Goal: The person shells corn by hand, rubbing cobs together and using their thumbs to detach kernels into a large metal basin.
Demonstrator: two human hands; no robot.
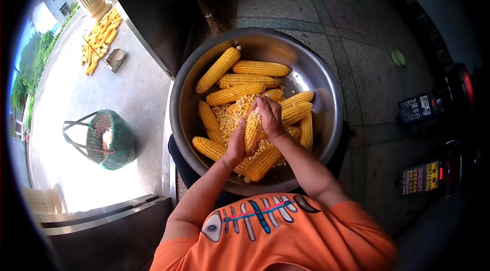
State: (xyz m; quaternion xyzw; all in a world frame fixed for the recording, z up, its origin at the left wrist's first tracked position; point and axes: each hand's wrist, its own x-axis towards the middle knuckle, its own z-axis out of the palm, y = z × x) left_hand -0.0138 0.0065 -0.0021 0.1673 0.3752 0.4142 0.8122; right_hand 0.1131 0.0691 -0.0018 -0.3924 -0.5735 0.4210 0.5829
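Observation:
A wide metal basin [333,95] rests on my lap. Over its middle, my left hand [237,142] is closed around the lower part of a yellow corn cob [252,129], which is held roughly upright in the view. My right hand [270,115] presses against the upper end of the same cob, its fingers partly hidden. Loose corn kernels [224,118] lie under and beside both hands. Several whole ears of corn surround them in the basin, among them one at the upper left [219,70] and one near the bottom [264,164].
Left of the basin, beyond a doorway, stand a wicker basket with green netting [124,141] and a dustpan [115,59] beside a heap of corn ears [100,39]. A straw broom [214,18] is behind the basin. Parked vehicles' rear ends [446,104] are at right.

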